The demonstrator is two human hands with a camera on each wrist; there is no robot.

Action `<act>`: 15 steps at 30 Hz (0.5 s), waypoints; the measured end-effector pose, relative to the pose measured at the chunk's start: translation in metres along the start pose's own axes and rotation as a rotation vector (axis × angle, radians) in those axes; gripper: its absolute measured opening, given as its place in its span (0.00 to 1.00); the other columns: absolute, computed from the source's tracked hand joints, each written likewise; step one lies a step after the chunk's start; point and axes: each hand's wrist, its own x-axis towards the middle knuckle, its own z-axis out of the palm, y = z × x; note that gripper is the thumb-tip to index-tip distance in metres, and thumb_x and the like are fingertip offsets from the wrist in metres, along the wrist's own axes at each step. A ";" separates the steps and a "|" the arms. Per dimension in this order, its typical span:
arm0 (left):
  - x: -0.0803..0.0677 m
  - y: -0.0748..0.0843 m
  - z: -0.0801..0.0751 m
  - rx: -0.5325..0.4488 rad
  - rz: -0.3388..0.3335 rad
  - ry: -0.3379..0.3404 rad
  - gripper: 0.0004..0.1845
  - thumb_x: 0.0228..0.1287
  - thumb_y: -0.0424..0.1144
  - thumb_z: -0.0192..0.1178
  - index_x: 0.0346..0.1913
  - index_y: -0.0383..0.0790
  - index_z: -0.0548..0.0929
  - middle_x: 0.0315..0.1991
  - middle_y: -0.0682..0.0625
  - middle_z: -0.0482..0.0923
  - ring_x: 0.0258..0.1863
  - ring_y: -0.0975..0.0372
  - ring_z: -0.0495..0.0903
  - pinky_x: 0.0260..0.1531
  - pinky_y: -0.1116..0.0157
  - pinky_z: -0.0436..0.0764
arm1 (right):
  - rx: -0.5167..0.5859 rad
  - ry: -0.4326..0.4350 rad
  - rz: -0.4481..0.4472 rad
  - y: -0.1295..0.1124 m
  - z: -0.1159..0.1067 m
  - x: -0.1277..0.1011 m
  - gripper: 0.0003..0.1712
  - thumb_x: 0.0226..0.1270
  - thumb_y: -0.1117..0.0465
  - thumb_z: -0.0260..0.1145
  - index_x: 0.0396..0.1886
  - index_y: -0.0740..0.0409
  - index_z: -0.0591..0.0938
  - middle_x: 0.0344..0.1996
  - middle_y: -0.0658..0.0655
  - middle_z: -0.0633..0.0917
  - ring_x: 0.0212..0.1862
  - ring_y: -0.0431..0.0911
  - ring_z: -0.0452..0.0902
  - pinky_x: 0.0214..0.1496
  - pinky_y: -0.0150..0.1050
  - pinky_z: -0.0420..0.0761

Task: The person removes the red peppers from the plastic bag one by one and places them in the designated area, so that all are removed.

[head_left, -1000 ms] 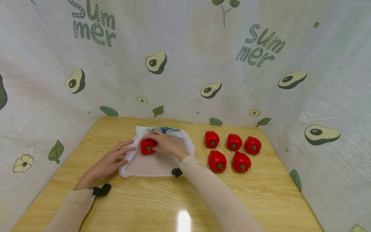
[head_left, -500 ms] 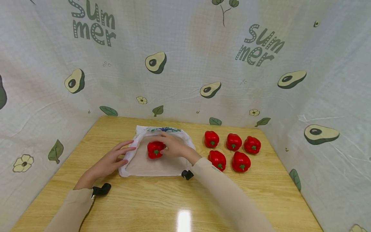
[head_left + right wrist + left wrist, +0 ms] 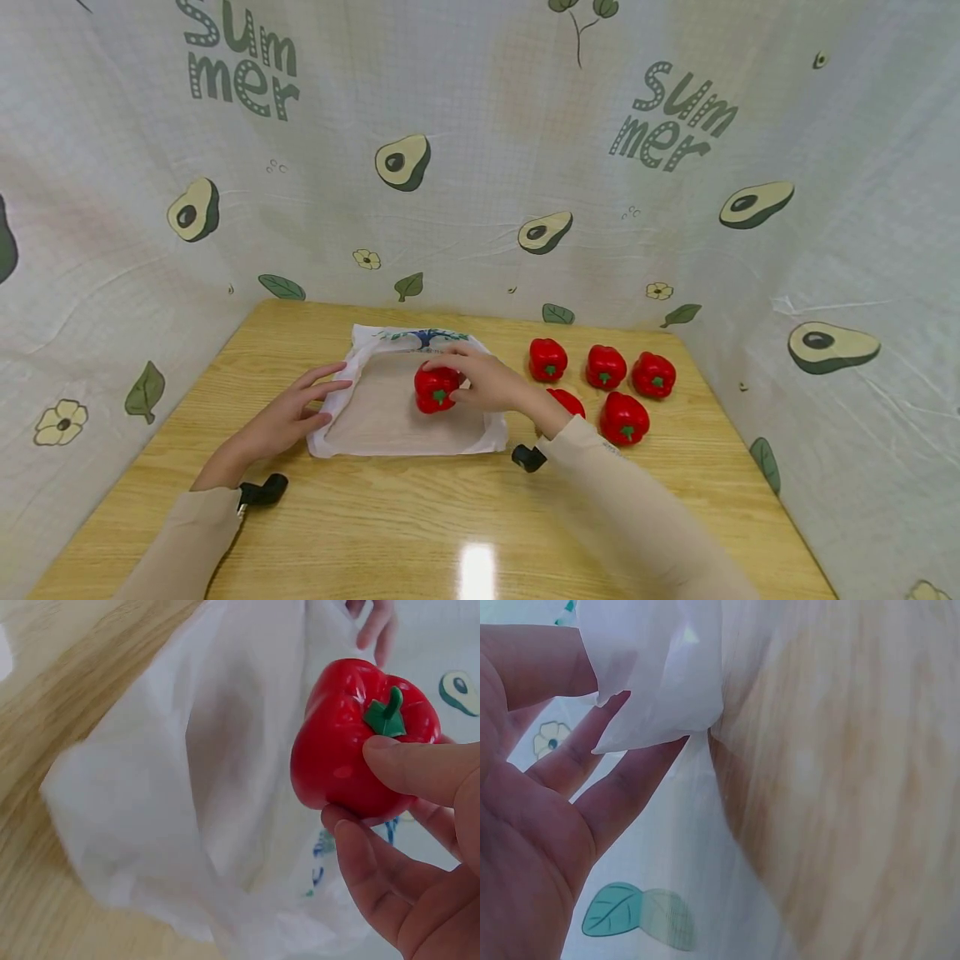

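Right hand (image 3: 491, 385) grasps one red pepper (image 3: 436, 389), thumb and fingertips curled round its right side, stem tilted toward the camera; in the right wrist view the thumb lies beside the green stem (image 3: 386, 714). The pepper sits over the right half of the white plastic bag (image 3: 390, 417), which lies flat on the wooden table (image 3: 420, 525). The bag spreads to the left of the fingers, its near edge toward the person. Left hand (image 3: 288, 415) rests on the bag's left edge, fingers straight and relaxed, pinning the film. Five more peppers (image 3: 606, 367) sit well to the right, nearer the right arm.
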 end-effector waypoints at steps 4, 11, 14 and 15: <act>-0.001 -0.001 0.000 -0.031 -0.004 -0.004 0.30 0.68 0.20 0.66 0.72 0.33 0.77 0.81 0.38 0.58 0.74 0.49 0.64 0.53 0.66 0.85 | -0.008 0.002 0.004 -0.002 -0.016 -0.018 0.33 0.70 0.69 0.74 0.72 0.49 0.79 0.62 0.54 0.77 0.60 0.47 0.78 0.54 0.34 0.85; -0.001 -0.001 0.000 -0.043 -0.023 -0.013 0.30 0.69 0.21 0.65 0.73 0.35 0.77 0.82 0.39 0.57 0.72 0.41 0.64 0.53 0.51 0.87 | -0.025 0.041 0.016 -0.002 -0.049 -0.055 0.33 0.68 0.70 0.75 0.71 0.49 0.79 0.61 0.54 0.78 0.58 0.49 0.79 0.50 0.41 0.89; 0.000 -0.001 0.000 -0.053 -0.036 -0.020 0.30 0.70 0.21 0.65 0.73 0.35 0.77 0.82 0.40 0.57 0.73 0.41 0.64 0.54 0.51 0.86 | -0.042 0.069 0.020 0.001 -0.062 -0.072 0.34 0.68 0.71 0.74 0.71 0.49 0.79 0.61 0.54 0.78 0.55 0.48 0.80 0.50 0.43 0.89; 0.000 -0.001 0.000 -0.054 -0.038 -0.022 0.30 0.70 0.21 0.65 0.73 0.35 0.77 0.82 0.40 0.57 0.73 0.40 0.64 0.54 0.52 0.86 | -0.050 0.077 0.025 0.003 -0.065 -0.078 0.34 0.68 0.72 0.75 0.71 0.49 0.80 0.61 0.53 0.78 0.55 0.48 0.80 0.51 0.43 0.88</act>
